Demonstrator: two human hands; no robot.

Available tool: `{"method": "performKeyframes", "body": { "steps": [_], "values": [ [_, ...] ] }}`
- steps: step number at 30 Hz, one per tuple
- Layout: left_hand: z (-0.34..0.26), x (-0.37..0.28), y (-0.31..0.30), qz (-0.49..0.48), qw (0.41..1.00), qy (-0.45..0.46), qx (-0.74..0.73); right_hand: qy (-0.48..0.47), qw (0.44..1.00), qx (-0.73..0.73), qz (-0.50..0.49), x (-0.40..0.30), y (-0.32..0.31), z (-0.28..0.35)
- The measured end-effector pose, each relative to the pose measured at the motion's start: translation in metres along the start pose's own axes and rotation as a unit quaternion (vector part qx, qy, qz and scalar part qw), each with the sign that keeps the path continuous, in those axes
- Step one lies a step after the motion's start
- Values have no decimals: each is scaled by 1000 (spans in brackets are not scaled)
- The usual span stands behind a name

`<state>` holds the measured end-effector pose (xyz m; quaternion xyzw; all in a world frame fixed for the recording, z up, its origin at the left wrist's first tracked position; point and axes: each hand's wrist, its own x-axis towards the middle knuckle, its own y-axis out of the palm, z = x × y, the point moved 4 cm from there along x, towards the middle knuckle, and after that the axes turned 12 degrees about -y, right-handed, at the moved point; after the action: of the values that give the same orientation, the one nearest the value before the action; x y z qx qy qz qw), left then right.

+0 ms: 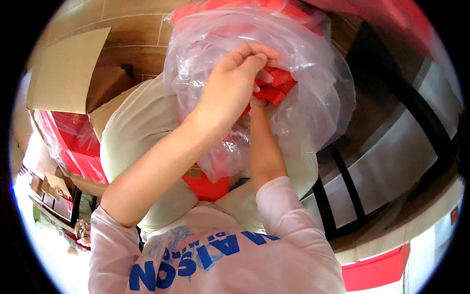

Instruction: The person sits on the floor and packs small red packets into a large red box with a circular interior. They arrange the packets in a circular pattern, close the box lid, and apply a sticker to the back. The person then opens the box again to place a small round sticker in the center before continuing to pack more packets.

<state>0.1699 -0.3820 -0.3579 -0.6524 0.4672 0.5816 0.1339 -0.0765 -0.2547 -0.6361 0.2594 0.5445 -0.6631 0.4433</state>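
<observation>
A large clear plastic bag (pixel 315 99) sits over my lap, its mouth gathered wide around several folded red pieces (pixel 281 84) whose material I cannot make out. My left hand (pixel 238 70) is above the opening with thumb and fingers curled, close to the red pieces. Whether it pinches the film or a red piece is not clear. Below it, my right hand (pixel 258 103) reaches into the bag's mouth against the red pieces. Its fingers are mostly hidden, so its grip does not show.
An open cardboard box (pixel 66 77) stands at my left, with red goods in clear plastic (pixel 82 154) beside it. Black metal frame legs (pixel 411 103) rise on the right. A red box-like thing (pixel 378 268) is at lower right. Brown wood-look tiles (pixel 134 27) cover the floor.
</observation>
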Motion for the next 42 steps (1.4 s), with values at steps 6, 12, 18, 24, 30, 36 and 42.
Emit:
{"method": "performKeyframes", "body": {
  "steps": [6,12,18,24,30,36,42],
  "values": [
    [-6,-11,-3,0,997,50,55,-51,982,151,106,-83,-35,43],
    [15,-24,-41,-23,983,134,120,-316,906,188,210,-191,-44,94],
    [71,-84,-93,-95,956,252,118,-395,825,334,229,-298,-61,131],
    [112,-167,-112,-2,969,240,64,-410,776,358,318,-381,-99,145],
    [110,-241,-69,345,920,40,185,-366,748,335,440,-439,-125,116],
    [152,-256,-78,378,911,-40,163,-489,692,330,416,-465,-177,96],
    [155,-257,-90,258,965,32,33,-430,726,272,463,-474,-207,50]
  ]
}}
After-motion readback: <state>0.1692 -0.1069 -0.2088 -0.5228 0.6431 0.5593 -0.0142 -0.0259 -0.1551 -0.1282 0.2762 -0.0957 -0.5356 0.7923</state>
